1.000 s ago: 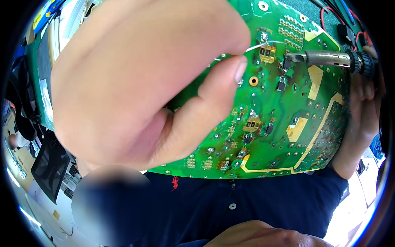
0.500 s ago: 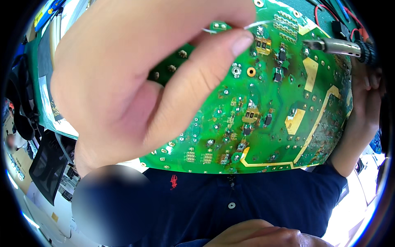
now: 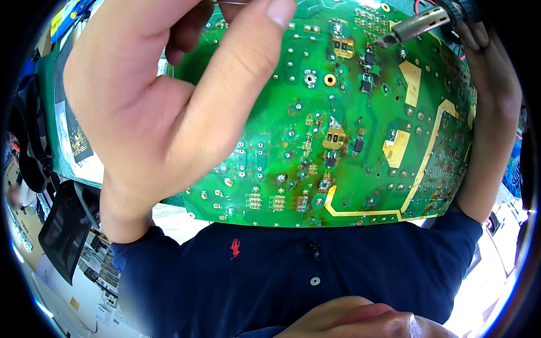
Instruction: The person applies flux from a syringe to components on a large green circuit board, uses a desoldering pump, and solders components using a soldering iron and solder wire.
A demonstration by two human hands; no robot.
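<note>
A large green circuit board (image 3: 270,124) with gold pads and small soldered parts fills the middle of the view. Over its left side is my left hand (image 3: 186,101), thumb and fingers closed around a thin silvery wire (image 3: 231,3) that looks like solder; the fingertips are partly cut off by the top edge. My right hand (image 3: 487,62), at the upper right, grips a soldering iron (image 3: 422,25) by its dark handle. The iron's tip points left and down at a small black component (image 3: 369,55), very close to it; whether they touch, I cannot tell.
A blue and yellow tool (image 3: 70,19) lies at the upper left, beside the green mat (image 3: 48,112). A printed sheet (image 3: 79,143) sticks out left of my wrist. Red wire (image 3: 418,5) runs behind the iron. A black panel (image 3: 65,231) stands at the lower left.
My left hand has drawn left and upward with the wire, uncovering more board. The iron has swung left, its tip now over the small black parts. The board appears shifted slightly up and left.
</note>
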